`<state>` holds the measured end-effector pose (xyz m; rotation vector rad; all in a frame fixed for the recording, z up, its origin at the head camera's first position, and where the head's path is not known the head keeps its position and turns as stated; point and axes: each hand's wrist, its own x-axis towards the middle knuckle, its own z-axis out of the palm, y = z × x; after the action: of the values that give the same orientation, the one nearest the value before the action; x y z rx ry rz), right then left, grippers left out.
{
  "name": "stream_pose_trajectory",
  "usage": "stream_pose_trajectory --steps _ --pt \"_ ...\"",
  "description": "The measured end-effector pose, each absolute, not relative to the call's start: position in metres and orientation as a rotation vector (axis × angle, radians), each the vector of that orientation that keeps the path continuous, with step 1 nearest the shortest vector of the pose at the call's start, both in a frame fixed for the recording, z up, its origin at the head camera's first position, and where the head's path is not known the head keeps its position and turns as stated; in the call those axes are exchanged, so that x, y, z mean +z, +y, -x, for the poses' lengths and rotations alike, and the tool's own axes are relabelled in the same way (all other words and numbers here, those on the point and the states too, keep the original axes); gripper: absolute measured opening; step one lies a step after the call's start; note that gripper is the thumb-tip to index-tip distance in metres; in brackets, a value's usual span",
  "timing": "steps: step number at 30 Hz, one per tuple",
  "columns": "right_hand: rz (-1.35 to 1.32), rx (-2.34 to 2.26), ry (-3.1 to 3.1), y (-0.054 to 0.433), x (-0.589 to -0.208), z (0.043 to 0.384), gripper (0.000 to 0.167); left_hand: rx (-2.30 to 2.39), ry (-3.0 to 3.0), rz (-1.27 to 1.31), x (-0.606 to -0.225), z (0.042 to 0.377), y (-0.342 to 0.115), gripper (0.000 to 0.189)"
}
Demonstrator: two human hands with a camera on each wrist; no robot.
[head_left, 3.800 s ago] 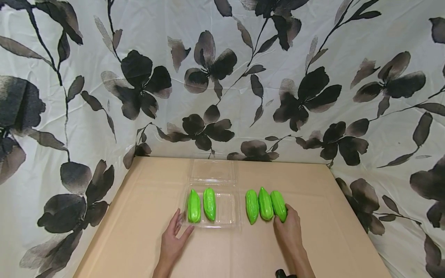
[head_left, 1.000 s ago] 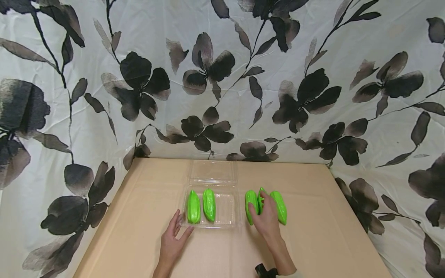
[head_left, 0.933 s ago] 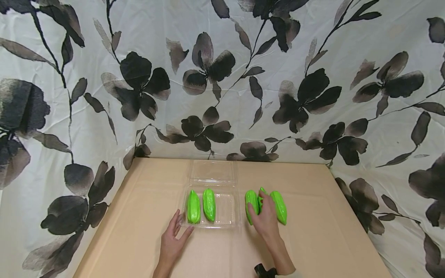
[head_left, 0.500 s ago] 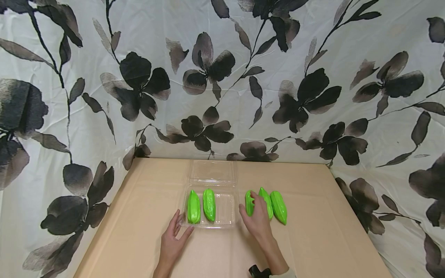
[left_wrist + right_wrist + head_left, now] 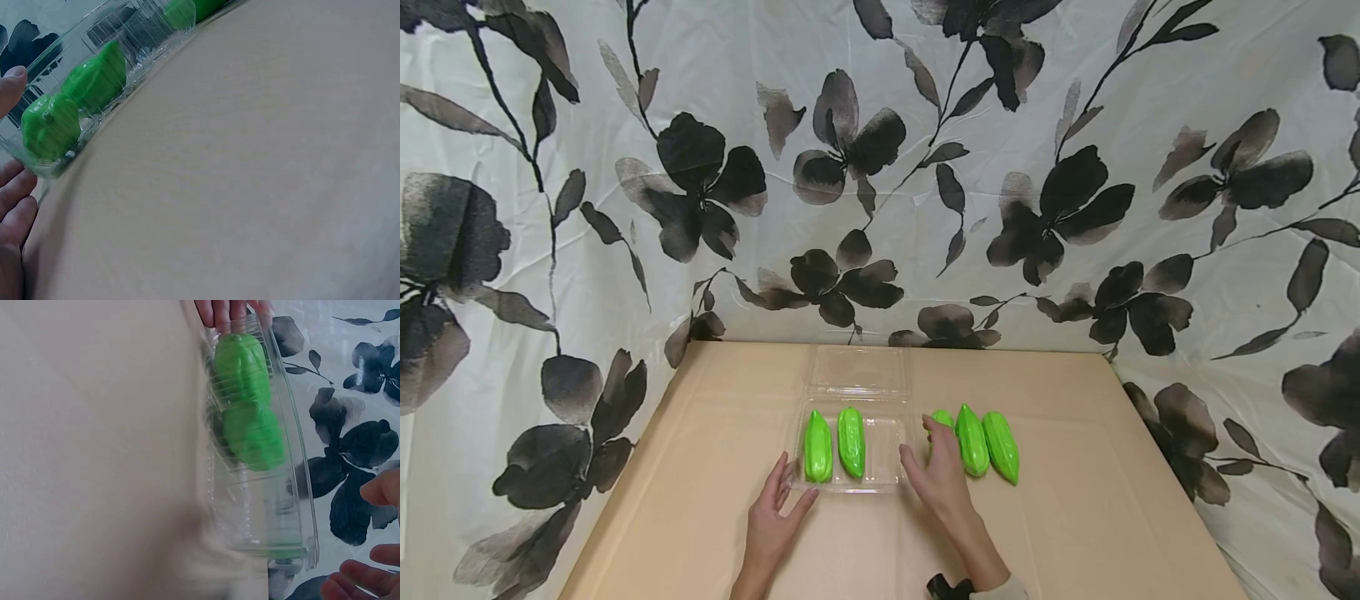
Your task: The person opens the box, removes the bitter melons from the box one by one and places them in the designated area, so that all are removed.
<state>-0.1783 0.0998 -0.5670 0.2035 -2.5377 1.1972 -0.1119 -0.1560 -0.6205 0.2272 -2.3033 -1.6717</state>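
Note:
A clear plastic tray point(image 5: 891, 477) lies on the cardboard tabletop with two green gourds point(image 5: 817, 446) point(image 5: 852, 440) in it, also seen in the left wrist view point(image 5: 50, 125) and the right wrist view point(image 5: 244, 400). My left hand point(image 5: 775, 508) lies flat at the tray's front left corner, fingers point(image 5: 12, 212) against its wall. Right of the tray lie three more gourds in a row. My right hand point(image 5: 934, 475) covers the leftmost gourd point(image 5: 942, 416), thumb spread toward the tray. The wrist view shows its fingers point(image 5: 387, 553) apart with nothing between them. Two gourds point(image 5: 972, 440) point(image 5: 1002, 446) lie free.
The tray's clear lid point(image 5: 857, 369) lies open flat behind it. A flower-printed cloth point(image 5: 880, 167) hangs round the back and both sides. The cardboard top point(image 5: 1097, 500) stretches bare to the right of the gourds and along the front edge.
My right hand has slid leftward along the gourd row, from the rightmost gourd over the middle one onto the leftmost. The left hand and the tray have stayed put.

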Motion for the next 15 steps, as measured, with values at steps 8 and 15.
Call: stream_pose_trajectory --steps 8,15 --pt "-0.238 1.16 -2.541 0.087 -0.568 0.179 0.059 -1.679 -2.302 -0.253 -0.623 0.114 -0.156 0.079" --pt "-0.285 1.136 -2.553 0.079 -0.569 0.177 0.059 -1.641 -2.331 -0.254 -0.642 0.119 -0.161 0.082"
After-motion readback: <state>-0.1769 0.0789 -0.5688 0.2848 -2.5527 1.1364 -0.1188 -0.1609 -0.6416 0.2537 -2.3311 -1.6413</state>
